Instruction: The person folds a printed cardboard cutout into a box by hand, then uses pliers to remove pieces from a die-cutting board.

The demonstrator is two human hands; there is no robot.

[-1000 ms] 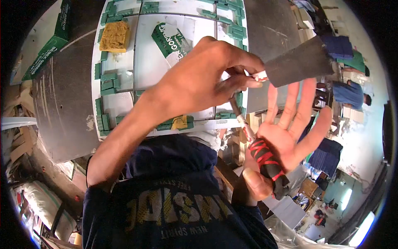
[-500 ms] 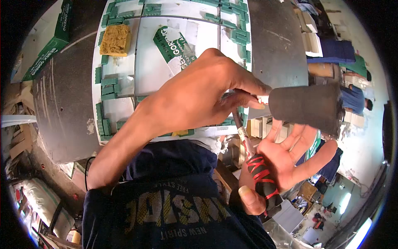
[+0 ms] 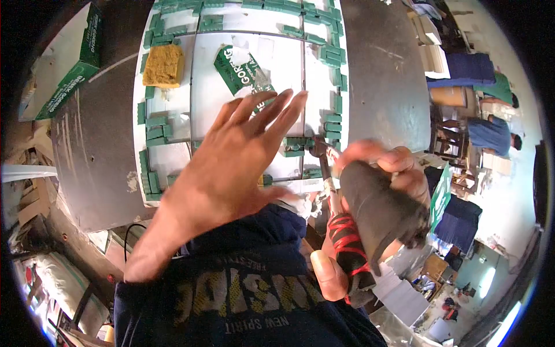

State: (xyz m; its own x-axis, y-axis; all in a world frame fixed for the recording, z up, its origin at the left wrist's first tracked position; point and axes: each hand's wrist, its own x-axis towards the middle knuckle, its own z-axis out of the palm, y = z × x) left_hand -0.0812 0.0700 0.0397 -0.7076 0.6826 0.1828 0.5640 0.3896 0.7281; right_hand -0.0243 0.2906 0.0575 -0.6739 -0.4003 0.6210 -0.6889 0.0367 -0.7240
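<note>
My left hand (image 3: 231,159) hovers over the white panel (image 3: 167,107), fingers spread, holding nothing. In my right hand (image 3: 399,168) is a thin-shafted tool with a black handle bound in red cord (image 3: 348,243). Its dark tip (image 3: 318,147) lies over the panel's lower right part. The same hand's fingers curl around a thick, dark grey tapered piece (image 3: 378,202), whose kind I cannot make out. Small green blocks (image 3: 156,128) line the panel's sides and seams. A green-and-white printed card (image 3: 237,69) lies on it, and a yellow sponge (image 3: 163,65) sits at its upper left.
The panel rests on a dark curved surface (image 3: 384,75). A green-and-white carton (image 3: 66,69) stands at far left. Two people, one in a blue shirt (image 3: 488,134), are at the far right. A white sack (image 3: 69,283) lies at lower left.
My left hand has let go of the dark grey piece and moved left, its fingers opening. My right hand, open-fingered before, has closed around that piece beside the red-corded handle.
</note>
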